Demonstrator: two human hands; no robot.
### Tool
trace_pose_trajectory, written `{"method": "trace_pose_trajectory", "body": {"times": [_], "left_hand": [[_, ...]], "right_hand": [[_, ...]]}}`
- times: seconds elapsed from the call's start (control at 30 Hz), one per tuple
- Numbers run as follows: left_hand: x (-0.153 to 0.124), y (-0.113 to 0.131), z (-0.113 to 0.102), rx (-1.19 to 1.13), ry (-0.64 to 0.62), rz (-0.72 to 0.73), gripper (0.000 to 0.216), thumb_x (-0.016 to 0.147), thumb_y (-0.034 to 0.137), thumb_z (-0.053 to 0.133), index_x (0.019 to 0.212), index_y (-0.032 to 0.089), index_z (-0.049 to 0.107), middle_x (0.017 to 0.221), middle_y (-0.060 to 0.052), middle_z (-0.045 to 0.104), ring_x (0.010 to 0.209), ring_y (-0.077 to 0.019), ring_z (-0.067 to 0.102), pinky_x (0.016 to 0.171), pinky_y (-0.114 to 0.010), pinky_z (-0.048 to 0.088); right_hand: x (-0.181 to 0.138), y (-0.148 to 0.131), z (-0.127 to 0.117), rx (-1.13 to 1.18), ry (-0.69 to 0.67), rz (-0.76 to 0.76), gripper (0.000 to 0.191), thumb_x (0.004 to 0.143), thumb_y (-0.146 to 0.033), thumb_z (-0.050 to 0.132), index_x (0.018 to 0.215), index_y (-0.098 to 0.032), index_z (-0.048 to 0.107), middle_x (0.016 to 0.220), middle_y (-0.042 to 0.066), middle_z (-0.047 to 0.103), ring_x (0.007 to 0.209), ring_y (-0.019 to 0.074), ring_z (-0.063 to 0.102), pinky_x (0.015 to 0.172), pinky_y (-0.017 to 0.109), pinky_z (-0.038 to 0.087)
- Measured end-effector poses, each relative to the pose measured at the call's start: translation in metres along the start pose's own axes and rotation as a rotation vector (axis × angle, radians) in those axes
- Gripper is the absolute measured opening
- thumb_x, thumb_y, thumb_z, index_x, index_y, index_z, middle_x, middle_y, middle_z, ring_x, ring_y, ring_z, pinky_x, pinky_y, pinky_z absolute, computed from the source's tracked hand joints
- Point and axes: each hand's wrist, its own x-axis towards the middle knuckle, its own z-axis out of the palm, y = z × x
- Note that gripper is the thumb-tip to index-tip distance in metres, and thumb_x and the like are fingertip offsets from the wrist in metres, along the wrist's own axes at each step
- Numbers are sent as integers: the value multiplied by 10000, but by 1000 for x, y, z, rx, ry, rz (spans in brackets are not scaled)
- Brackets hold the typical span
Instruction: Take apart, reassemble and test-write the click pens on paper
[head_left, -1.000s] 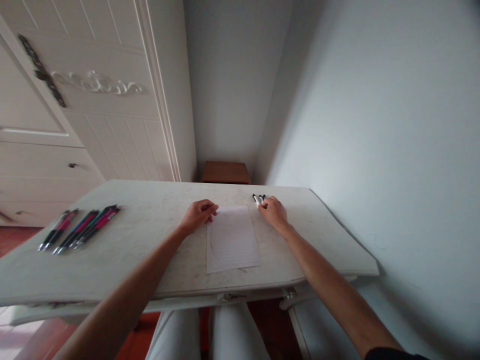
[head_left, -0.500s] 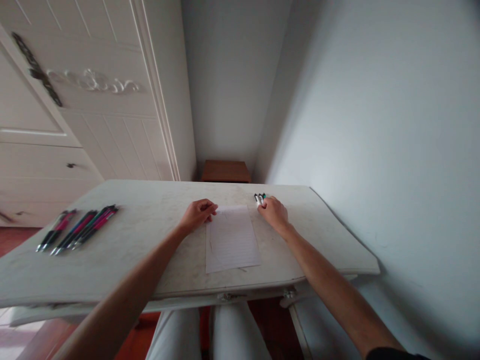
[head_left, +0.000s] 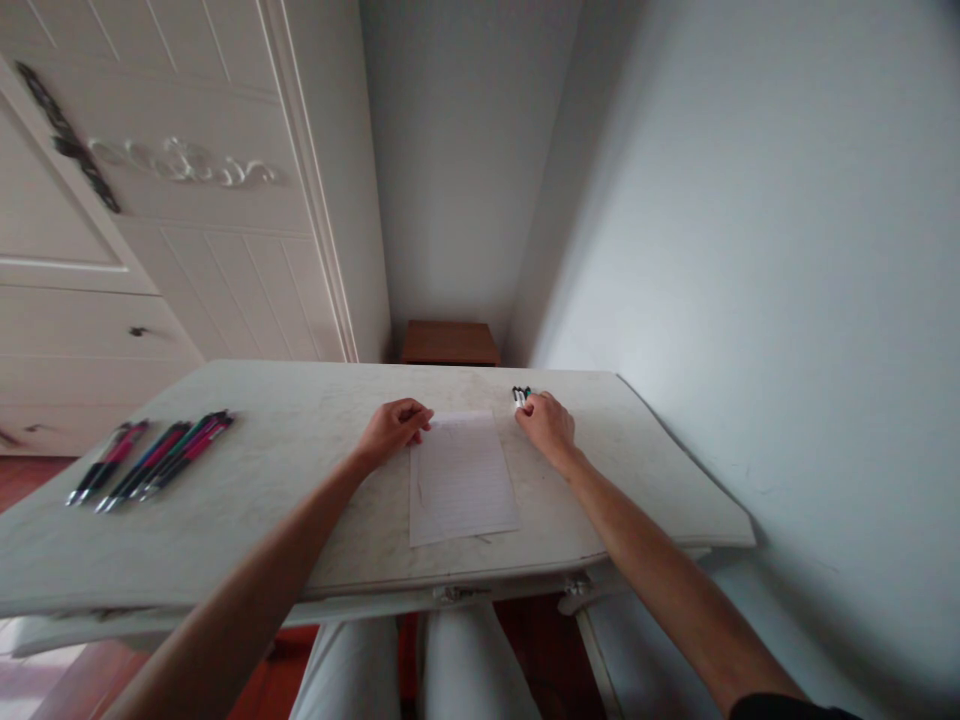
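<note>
A lined sheet of paper (head_left: 462, 478) lies flat on the white table (head_left: 300, 480), in front of me. My left hand (head_left: 391, 430) rests curled at the sheet's far left corner, fingers folded, touching its edge. My right hand (head_left: 547, 425) sits just right of the sheet's far right corner, fingers closed on a few pens (head_left: 520, 395) whose tips stick out past my knuckles.
Several red, pink and green pens (head_left: 146, 465) lie in a row at the table's left end. A white wardrobe (head_left: 150, 200) stands behind the table on the left, a wall runs close along the right, and a small brown stand (head_left: 450, 343) sits in the far corner.
My right hand has drawn the pens slightly in, so less of them shows past the fingers. The left hand and paper have stayed put.
</note>
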Motion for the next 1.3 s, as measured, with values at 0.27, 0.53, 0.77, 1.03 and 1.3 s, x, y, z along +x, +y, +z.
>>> {"method": "trace_pose_trajectory", "body": {"times": [0.27,0.53,0.77,1.03,1.3], "left_hand": [[0,0,0,7,0,-4,445,746,602,630,720,158,627,628,-46,668,500,-120,574,473,-212,424],[1,-4,0,0,-7,0,424,760,581,623,725,158,626,655,-51,674,511,-122,576,479,-215,436],[-1,1,0,7,4,5,405,750,566,629,702,164,622,594,-31,648,500,-122,575,477,-215,425],[0,1,0,27,1,3,419,749,578,631,698,162,627,581,-37,648,490,-124,567,483,-221,428],[0,1,0,21,-6,6,413,749,571,634,705,161,623,640,-45,672,505,-118,575,474,-211,424]], "right_hand": [[-1,-1,-2,28,11,5,191,886,-322,527,805,-218,665,956,49,657,770,160,617,623,258,377],[3,4,0,113,36,65,196,875,-367,557,1007,-227,596,1012,54,653,866,199,625,681,282,416],[11,6,9,115,7,107,456,846,-452,595,1198,-171,522,1155,150,617,1099,273,580,864,332,443],[19,1,10,78,-46,123,438,874,-490,543,1170,-168,573,1139,149,643,1067,276,607,838,341,459],[19,-1,11,38,-50,105,386,884,-439,538,1135,-156,612,1125,155,642,1047,268,615,832,336,463]]}}
